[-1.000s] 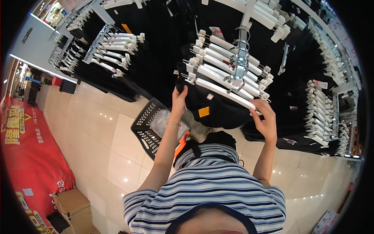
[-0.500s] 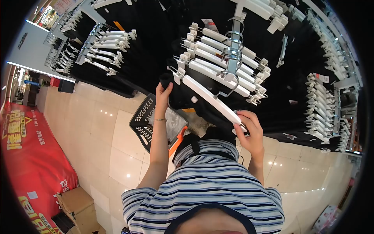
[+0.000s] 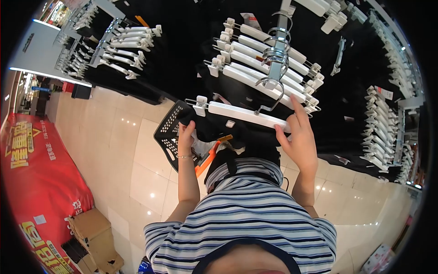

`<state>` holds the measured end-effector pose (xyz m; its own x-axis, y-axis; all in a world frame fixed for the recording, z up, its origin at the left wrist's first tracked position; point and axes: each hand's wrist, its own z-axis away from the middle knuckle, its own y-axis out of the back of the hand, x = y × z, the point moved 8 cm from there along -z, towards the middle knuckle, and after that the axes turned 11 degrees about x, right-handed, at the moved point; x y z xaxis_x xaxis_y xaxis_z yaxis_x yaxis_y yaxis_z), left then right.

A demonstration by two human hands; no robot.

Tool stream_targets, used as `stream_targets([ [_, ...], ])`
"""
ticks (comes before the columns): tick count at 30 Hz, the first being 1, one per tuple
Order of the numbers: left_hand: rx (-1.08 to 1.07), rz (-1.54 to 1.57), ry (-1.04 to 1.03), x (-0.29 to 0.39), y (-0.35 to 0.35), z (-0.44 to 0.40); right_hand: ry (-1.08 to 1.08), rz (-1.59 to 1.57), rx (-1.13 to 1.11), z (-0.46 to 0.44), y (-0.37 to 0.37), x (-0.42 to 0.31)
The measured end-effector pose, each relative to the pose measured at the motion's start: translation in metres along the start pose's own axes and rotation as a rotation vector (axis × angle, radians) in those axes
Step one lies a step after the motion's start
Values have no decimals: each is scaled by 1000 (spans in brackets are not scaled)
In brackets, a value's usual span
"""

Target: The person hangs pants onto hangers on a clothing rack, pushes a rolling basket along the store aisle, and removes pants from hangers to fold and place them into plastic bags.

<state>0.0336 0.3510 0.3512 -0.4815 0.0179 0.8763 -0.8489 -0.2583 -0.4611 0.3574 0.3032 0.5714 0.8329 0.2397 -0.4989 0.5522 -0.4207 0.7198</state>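
Tiled shop floor [image 3: 146, 192], left hand [image 3: 185, 137] pinching black garment [image 3: 214, 127], right hand [image 3: 302, 138] holding white clip hanger [image 3: 237, 111] at right end, perforated basket [image 3: 166, 130] at left

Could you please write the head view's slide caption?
Left hand at a black garment, right hand on its white hanger.

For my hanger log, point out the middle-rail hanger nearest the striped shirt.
The front white hanger, its right end at the right hand; its left end stands apart from the row behind.
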Motion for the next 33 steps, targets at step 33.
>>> stream_targets([
  [33,-88,-427,-381,36,-74,18,158,154,-25,-32,-43,-11],
])
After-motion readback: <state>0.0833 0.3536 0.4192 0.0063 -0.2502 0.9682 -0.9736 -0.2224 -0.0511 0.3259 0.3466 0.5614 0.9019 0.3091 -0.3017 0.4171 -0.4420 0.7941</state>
